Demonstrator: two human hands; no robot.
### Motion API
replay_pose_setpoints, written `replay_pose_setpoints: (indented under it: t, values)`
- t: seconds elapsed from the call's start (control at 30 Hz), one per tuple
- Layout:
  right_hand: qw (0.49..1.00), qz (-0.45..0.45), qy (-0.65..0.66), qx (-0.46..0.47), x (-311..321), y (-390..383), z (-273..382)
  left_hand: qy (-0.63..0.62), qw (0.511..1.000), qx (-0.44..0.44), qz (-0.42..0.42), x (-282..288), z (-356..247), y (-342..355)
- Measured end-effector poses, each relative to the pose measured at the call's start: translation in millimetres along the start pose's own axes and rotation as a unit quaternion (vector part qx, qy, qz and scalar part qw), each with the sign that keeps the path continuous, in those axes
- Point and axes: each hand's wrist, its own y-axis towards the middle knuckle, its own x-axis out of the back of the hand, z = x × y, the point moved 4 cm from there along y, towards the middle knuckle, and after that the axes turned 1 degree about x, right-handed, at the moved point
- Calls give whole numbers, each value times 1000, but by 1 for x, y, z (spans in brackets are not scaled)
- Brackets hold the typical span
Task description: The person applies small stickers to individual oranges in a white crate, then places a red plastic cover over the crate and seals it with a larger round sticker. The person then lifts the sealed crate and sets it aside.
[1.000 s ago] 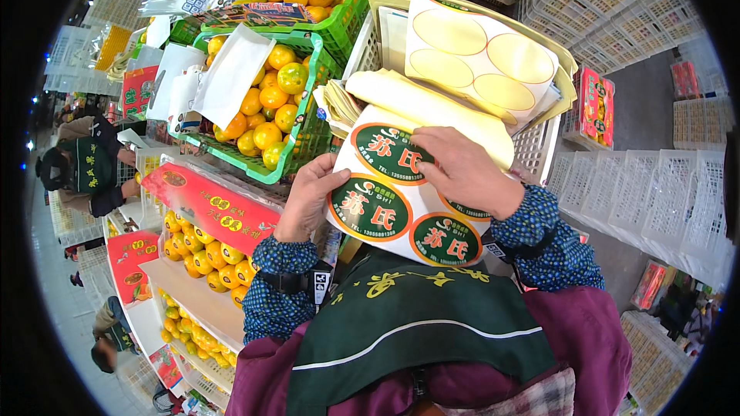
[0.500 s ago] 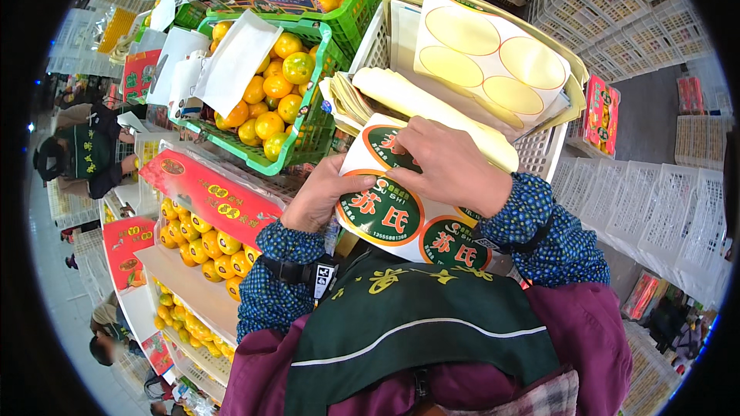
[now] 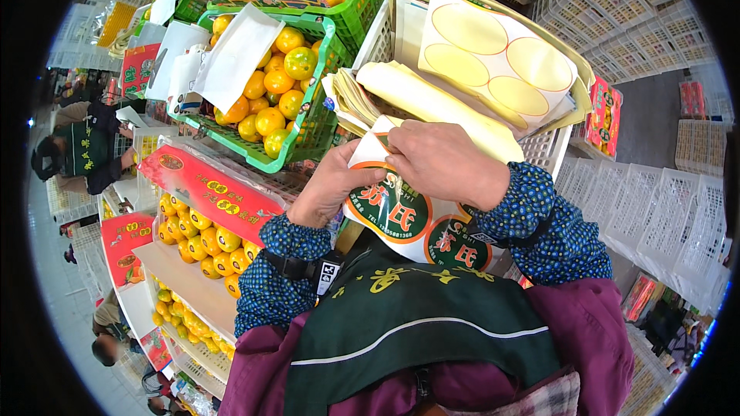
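Note:
A white sheet of round green stickers (image 3: pixel 460 245) with orange rims lies before my chest, its surface bowed. My left hand (image 3: pixel 330 185) grips the sheet's left edge, thumb on top and fingers hidden beneath. At the upper sticker my right hand (image 3: pixel 447 162) is closed in a pinch, close to the left thumb. Its fingertips hold the sticker sheet there; whether a sticker's edge has lifted is hidden by the fingers. Just beyond my hands stands a white plastic basket (image 3: pixel 556 146), holding a used backing sheet (image 3: pixel 518 95) with bare yellowish ovals and a rolled yellow sheet (image 3: pixel 439 104).
A green crate (image 3: pixel 327 85) of oranges stands ahead left, with white paper (image 3: pixel 240 54) on top. An open red-flapped box (image 3: pixel 212 194) of stickered oranges sits at left. Stacked white crates (image 3: pixel 647 216) line the right. Another person (image 3: pixel 77 146) works at far left.
My hands have drawn together at the sheet's upper edge. The sheet now bends more, and the left thumb has shifted slightly up and right.

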Motion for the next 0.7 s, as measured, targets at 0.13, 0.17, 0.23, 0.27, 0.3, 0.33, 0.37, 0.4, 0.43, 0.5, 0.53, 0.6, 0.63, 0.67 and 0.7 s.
replay_pose_setpoints:
  t: [0.13, 0.17, 0.23, 0.27, 0.3, 0.33, 0.37, 0.4, 0.43, 0.5, 0.53, 0.6, 0.63, 0.67, 0.7]
  values:
    - [1000, 8, 4, -30, -4, -2, -3, 15, 1000, 8, -4, 1, -2, -1]
    - [999, 2, 12, -36, -4, -2, -4, 21, 1000, 8, -6, 1, -3, -2]
    - [998, -5, 27, -50, -4, -4, -8, 33, 999, 1, -6, 0, -4, -3]
    - [997, -11, 52, -58, -4, -5, -11, 30, 1000, 0, -9, 0, -4, -4]
    - [995, -20, 76, -66, -5, -6, -14, 27, 1000, -2, -10, 0, -3, -5]
    - [992, -28, 100, -73, -5, -7, -17, 24, 1000, -3, -12, 0, -3, -6]
    - [982, -30, 153, -106, -6, -10, -24, 22, 1000, -2, -14, 1, -2, -7]
    - [968, -31, 205, -138, -7, -13, -31, 21, 1000, 0, -16, 2, -2, -9]
    - [952, -39, 261, -154, -9, -17, -38, 18, 1000, 0, -17, 4, -1, -11]
    - [890, -56, 396, -219, -14, -27, -54, 25, 999, 21, -34, 8, 3, -14]
    - [861, -75, 447, -230, -15, -32, -62, 28, 998, 27, -41, 11, 4, -14]
    - [809, -109, 514, -263, -14, -46, -80, 29, 998, 19, -49, 13, 7, -14]
    - [786, -134, 545, -258, -14, -52, -87, 31, 998, 18, -50, 14, 9, -13]
    - [758, -160, 572, -268, -13, -60, -94, 35, 998, 18, -56, 15, 9, -13]
    - [745, -176, 571, -295, -14, -65, -101, 41, 997, 20, -61, 15, 9, -13]
